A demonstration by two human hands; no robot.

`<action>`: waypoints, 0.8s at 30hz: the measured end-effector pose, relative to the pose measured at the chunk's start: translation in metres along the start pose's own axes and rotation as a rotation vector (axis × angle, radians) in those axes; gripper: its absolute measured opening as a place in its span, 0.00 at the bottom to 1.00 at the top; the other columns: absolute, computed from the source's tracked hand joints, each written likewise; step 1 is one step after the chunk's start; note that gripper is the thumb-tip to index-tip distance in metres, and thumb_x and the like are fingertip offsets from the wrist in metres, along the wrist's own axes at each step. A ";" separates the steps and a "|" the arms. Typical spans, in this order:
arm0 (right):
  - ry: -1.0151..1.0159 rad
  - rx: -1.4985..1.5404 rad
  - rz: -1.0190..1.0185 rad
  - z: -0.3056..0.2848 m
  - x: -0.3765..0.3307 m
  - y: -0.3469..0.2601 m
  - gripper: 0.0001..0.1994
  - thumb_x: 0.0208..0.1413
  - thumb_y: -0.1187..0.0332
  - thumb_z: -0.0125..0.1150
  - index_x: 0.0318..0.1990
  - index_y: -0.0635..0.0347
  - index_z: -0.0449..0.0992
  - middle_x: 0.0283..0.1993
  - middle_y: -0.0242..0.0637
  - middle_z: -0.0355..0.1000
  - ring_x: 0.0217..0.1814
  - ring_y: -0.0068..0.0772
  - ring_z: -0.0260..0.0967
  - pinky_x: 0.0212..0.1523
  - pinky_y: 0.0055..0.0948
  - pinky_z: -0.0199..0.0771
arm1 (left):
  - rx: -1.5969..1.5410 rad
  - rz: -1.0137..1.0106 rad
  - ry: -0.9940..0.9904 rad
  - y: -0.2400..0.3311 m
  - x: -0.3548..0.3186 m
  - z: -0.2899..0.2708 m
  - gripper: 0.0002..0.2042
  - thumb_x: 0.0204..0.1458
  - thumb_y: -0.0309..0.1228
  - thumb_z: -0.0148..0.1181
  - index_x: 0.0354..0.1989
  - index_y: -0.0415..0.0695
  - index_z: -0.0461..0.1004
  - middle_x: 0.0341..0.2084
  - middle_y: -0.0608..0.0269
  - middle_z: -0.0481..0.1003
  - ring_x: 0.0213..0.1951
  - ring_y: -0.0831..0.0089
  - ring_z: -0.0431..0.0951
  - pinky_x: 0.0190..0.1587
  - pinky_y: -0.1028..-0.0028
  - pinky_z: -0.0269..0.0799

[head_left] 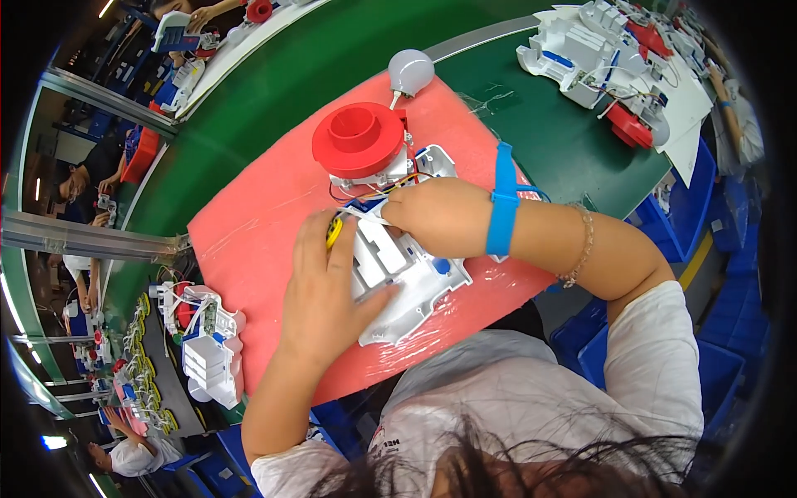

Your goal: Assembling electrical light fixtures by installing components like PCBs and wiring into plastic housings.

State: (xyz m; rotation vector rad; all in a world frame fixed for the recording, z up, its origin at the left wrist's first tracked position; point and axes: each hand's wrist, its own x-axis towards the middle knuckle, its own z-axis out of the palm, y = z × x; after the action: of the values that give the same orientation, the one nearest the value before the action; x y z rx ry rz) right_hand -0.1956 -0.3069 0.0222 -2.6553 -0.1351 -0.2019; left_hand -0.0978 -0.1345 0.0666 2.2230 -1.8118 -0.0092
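So I've got this white plastic housing [398, 278] lying on the pink foam mat [249, 249], right in front of me on the green surface [332, 66]. My left hand [324, 295] is flat over the near-left part of it, fingers spread and pressing down, thumb hooked round the lower edge, so it's gripping the housing. There's a little yellow part [334, 231] peeking out just past my left fingertips; can't tell exactly what it is.

My right hand [436, 214] sits on the far end of the housing, fingers curled in tight where a bunch of coloured wires [378, 189] come out. Whether it's actually pinching a wire or just pressing there, I can't tell, the fingertips are hidden. Blue wrist strap [501, 199] on that arm, plus a thin bracelet [584, 246].

Just beyond the wires there's a red round funnel-shaped piece [359, 138] touching the assembly, and a grey dome-shaped bulb [411, 71] at the far edge of the mat.

More of the same white assemblies [594, 50] sit further off to the right, another one [207, 349] down at my left. Other people are working along the left side.
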 end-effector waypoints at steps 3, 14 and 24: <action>-0.012 0.002 0.048 0.000 0.001 -0.003 0.07 0.41 0.77 0.51 0.31 0.61 0.71 0.33 0.43 0.70 0.36 0.44 0.69 0.36 0.38 0.69 | -0.015 -0.009 0.005 -0.002 0.002 0.007 0.33 0.31 0.33 0.68 0.48 0.33 0.62 0.51 0.45 0.56 0.54 0.50 0.57 0.54 0.62 0.59; -0.074 0.009 0.139 -0.027 0.008 -0.004 0.10 0.47 0.72 0.53 0.39 0.62 0.73 0.36 0.43 0.71 0.39 0.42 0.69 0.40 0.35 0.68 | -0.082 -0.051 0.070 -0.011 0.001 0.012 0.33 0.30 0.33 0.67 0.48 0.32 0.64 0.52 0.45 0.57 0.55 0.50 0.57 0.55 0.63 0.58; 0.093 0.057 0.148 -0.020 -0.013 0.004 0.10 0.47 0.63 0.56 0.33 0.60 0.74 0.32 0.39 0.69 0.36 0.39 0.68 0.38 0.35 0.67 | -0.059 -0.008 0.085 -0.013 0.001 0.013 0.34 0.28 0.34 0.69 0.47 0.33 0.64 0.52 0.44 0.56 0.55 0.50 0.57 0.56 0.62 0.57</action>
State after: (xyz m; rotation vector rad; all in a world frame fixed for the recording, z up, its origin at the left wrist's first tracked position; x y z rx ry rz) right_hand -0.2105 -0.3205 0.0358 -2.5800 0.0840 -0.2682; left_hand -0.0878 -0.1358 0.0514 2.1567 -1.7362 0.0291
